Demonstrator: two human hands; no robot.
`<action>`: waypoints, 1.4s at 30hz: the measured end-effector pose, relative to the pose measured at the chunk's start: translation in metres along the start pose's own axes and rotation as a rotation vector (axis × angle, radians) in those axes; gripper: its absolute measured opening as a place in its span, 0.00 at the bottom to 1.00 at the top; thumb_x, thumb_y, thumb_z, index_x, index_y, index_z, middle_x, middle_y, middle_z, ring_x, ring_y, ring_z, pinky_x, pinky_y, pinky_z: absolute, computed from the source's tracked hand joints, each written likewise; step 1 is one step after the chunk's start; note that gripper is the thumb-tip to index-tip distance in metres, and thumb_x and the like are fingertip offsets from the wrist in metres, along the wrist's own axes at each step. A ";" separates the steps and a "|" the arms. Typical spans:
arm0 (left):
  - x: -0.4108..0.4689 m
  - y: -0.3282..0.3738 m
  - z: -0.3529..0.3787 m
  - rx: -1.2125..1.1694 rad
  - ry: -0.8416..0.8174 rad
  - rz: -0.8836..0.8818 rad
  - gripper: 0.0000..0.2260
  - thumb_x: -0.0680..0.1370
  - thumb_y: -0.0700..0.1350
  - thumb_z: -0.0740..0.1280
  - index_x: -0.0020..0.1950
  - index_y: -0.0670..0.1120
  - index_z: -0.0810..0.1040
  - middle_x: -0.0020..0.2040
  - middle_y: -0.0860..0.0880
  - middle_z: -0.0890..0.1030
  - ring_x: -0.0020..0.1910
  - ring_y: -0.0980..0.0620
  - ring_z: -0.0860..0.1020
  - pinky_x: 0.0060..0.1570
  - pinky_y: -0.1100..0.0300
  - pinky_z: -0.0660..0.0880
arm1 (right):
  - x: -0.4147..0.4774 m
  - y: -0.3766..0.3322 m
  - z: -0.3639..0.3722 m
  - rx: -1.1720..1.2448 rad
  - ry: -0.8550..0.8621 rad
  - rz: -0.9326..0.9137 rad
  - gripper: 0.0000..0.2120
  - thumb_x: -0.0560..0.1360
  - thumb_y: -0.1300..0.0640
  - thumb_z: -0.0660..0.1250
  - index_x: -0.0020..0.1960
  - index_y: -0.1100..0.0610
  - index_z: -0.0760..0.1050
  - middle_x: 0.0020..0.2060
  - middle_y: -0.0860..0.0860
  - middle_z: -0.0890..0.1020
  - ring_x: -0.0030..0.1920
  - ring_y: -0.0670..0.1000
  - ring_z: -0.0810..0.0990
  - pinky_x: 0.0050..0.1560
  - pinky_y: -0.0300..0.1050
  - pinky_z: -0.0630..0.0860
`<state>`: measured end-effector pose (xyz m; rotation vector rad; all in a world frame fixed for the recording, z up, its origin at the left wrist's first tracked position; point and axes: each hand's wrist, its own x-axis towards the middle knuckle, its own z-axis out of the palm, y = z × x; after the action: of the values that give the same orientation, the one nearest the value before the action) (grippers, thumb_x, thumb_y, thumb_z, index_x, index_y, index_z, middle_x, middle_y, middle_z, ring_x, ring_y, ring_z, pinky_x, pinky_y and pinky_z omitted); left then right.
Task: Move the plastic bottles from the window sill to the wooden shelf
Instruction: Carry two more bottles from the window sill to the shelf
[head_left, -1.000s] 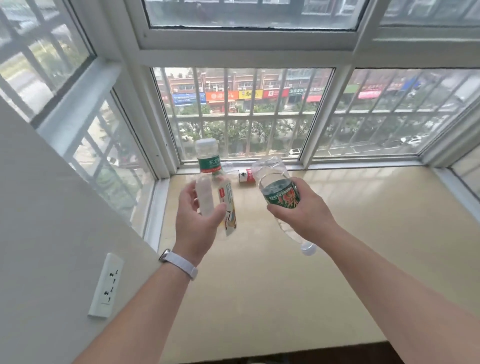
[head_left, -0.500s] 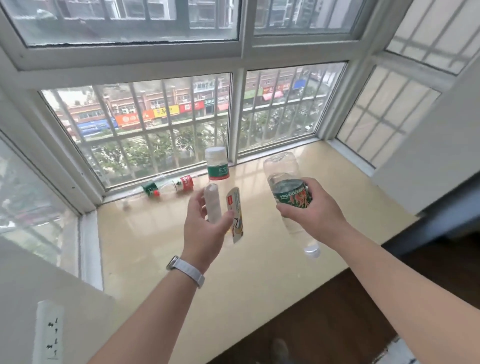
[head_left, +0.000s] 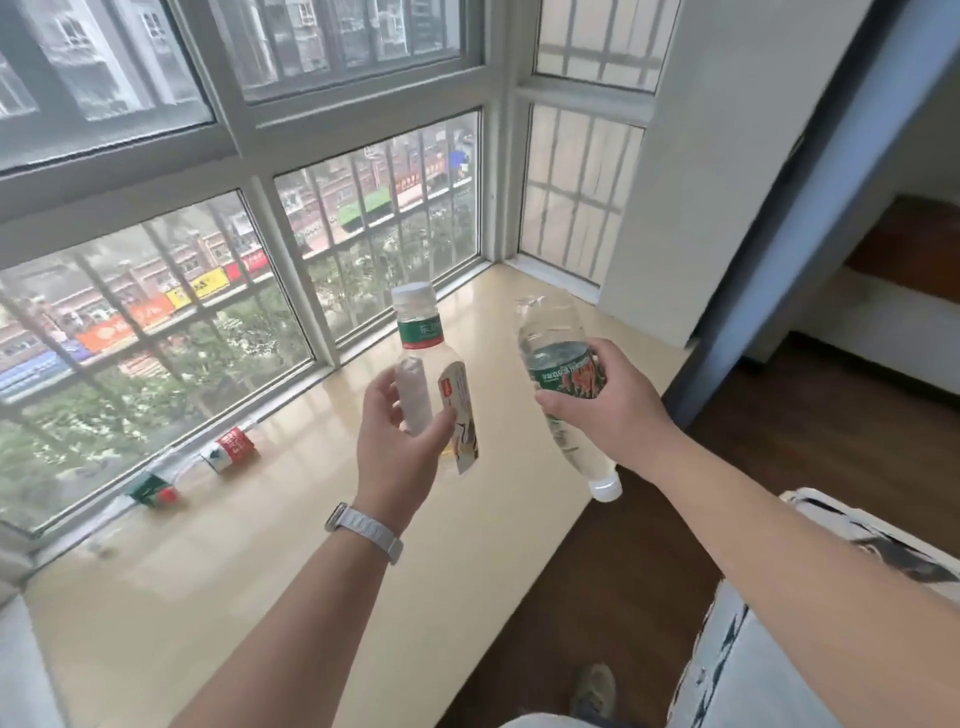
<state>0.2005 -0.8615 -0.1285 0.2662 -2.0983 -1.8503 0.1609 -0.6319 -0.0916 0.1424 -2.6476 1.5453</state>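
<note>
Plastic bottles are held above the window sill (head_left: 291, 561): an upright bottle (head_left: 420, 358) is clasped by the left hand (head_left: 400, 447), an inverted bottle (head_left: 563, 379) by the right hand (head_left: 608, 410); 2 lying bottles (head_left: 197, 467) are left by the glass.

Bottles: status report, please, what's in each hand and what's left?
Left hand grips upright bottle. Right hand grips inverted bottle. Two bottles lie on sill. Nothing blocking.
</note>
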 end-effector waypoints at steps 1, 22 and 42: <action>0.004 0.002 0.012 -0.001 -0.017 -0.004 0.29 0.64 0.54 0.74 0.64 0.62 0.70 0.59 0.57 0.79 0.54 0.57 0.80 0.51 0.54 0.80 | 0.005 0.006 -0.010 0.010 0.015 0.010 0.23 0.62 0.36 0.76 0.53 0.32 0.70 0.47 0.32 0.81 0.45 0.34 0.79 0.43 0.40 0.75; 0.063 0.044 0.338 0.035 -0.388 0.142 0.25 0.63 0.58 0.75 0.55 0.73 0.68 0.59 0.61 0.77 0.54 0.61 0.80 0.43 0.72 0.74 | 0.079 0.152 -0.254 0.183 0.373 0.095 0.20 0.64 0.43 0.76 0.52 0.37 0.72 0.41 0.40 0.83 0.39 0.48 0.82 0.32 0.35 0.76; 0.107 0.049 0.571 -0.080 -0.787 0.190 0.24 0.65 0.58 0.75 0.56 0.72 0.69 0.54 0.69 0.78 0.54 0.62 0.80 0.44 0.67 0.78 | 0.086 0.252 -0.387 0.019 0.818 0.336 0.22 0.63 0.40 0.76 0.52 0.32 0.71 0.47 0.32 0.81 0.46 0.36 0.81 0.46 0.44 0.80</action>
<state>-0.1030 -0.3636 -0.1250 -0.7783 -2.3731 -2.1191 0.0523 -0.1747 -0.1101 -0.7925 -2.0459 1.2976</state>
